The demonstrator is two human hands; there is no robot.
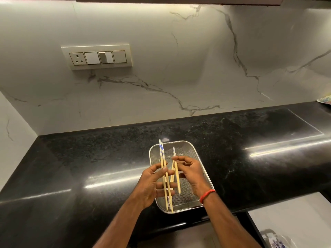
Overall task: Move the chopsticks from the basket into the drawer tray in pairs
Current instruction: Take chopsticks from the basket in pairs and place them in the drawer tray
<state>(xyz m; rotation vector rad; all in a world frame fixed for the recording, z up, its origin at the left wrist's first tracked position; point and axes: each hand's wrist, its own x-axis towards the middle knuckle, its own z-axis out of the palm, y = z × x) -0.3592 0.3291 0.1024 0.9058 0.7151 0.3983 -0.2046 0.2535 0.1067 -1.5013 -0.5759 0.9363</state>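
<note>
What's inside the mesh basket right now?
Bare mesh shows at the far end of the basket. The left hand and right hand, each gripping chopsticks over it, cover the middle, so anything lying on the bottom there can't be seen.

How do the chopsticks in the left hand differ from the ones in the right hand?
The left-hand chopsticks lie tight and parallel; the right-hand chopsticks splay apart.
The left-hand chopsticks show blue-patterned tops; the right-hand chopsticks look plain where visible.
The left-hand chopsticks span the basket end to end; the right-hand chopsticks' lower ends stop inside it.
Shared: pale shafts, held over the basket, by the left hand and right hand.
</note>
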